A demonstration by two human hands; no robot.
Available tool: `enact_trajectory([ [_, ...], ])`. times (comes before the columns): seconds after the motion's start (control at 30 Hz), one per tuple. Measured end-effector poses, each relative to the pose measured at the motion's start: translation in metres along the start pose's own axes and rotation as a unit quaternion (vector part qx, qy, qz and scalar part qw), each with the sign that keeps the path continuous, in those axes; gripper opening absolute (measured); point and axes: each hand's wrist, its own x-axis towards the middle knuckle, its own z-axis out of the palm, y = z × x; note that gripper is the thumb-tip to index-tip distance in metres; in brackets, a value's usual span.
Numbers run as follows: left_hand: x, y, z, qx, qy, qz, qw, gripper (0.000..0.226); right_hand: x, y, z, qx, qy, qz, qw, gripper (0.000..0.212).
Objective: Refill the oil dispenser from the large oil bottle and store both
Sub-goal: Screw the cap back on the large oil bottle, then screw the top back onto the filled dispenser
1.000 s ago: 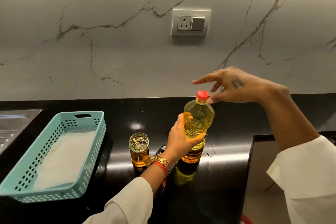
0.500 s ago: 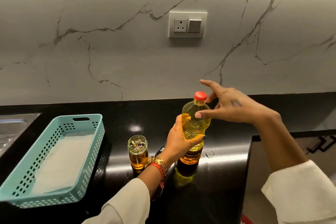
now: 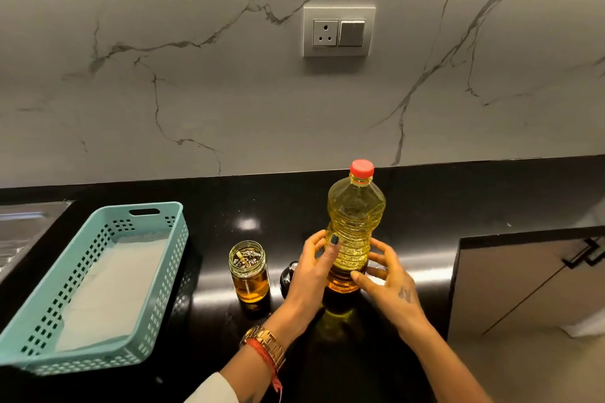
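Where the glossy black stone counter [image 3: 409,206] meets its front edge, a tall clear plastic bottle of yellow oil with a red cap [image 3: 355,222] stands upright. Left hand [image 3: 314,271] wraps its lower ribbed body, thumb in front. Right hand [image 3: 389,281] cups the opposite side, fingers curled against the base. Small open glass jar holding amber oil [image 3: 249,271] sits just left; perforated teal plastic basket [image 3: 98,360] further left.

Counter [image 3: 409,206] open far and right of bottle [image 3: 355,219]; jar [image 3: 249,270] and basket [image 3: 98,275] crowd left.
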Motion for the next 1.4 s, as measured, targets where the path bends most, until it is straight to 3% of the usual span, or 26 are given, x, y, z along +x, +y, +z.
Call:
enact_trajectory([
  [0.17, 0.007, 0.002, 0.001, -0.016, 0.012, 0.008, 1.0, 0.068, 0.012, -0.002, 0.008, -0.036, 0.021, -0.011, 0.999, 0.061],
  [0.5, 0.061, 0.021, -0.01, -0.018, 0.051, -0.002, 0.999, 0.045, 0.076, -0.008, 0.015, -0.034, 0.007, -0.027, 0.999, 0.058],
  [0.77, 0.086, 0.029, -0.016, -0.012, 0.072, -0.003, 0.997, 0.046, 0.108, -0.015, 0.02, -0.051, -0.009, -0.02, 0.998, 0.062],
  [0.83, 0.087, 0.03, -0.017, 0.0, 0.074, -0.009, 0.997, 0.053, 0.112, -0.017, 0.019, -0.065, -0.026, 0.001, 0.998, 0.064],
  [0.9, 0.084, 0.032, -0.021, 0.033, 0.091, -0.014, 0.995, 0.074, 0.109, -0.021, 0.018, -0.105, -0.031, 0.041, 0.993, 0.072],
  [0.97, 0.074, 0.037, -0.028, 0.052, 0.119, 0.012, 0.991, 0.079, 0.095, -0.029, 0.015, -0.147, -0.026, 0.054, 0.987, 0.074],
  [1.1, 0.034, 0.05, -0.048, 0.09, 0.177, 0.159, 0.967, 0.052, 0.047, -0.043, 0.026, -0.137, -0.058, -0.022, 0.989, 0.065],
  [1.23, 0.0, 0.044, -0.083, 0.204, 0.262, 0.258, 0.907, 0.053, 0.026, -0.037, 0.056, -0.232, -0.145, -0.076, 0.959, 0.068],
  [1.3, -0.011, 0.027, -0.098, 0.247, 0.291, 0.234, 0.894, 0.062, 0.024, -0.03, 0.071, -0.308, -0.171, -0.1, 0.931, 0.071],
  [1.4, -0.021, -0.008, -0.114, 0.282, 0.291, 0.133, 0.904, 0.086, 0.026, -0.022, 0.087, -0.392, -0.195, -0.11, 0.892, 0.077],
])
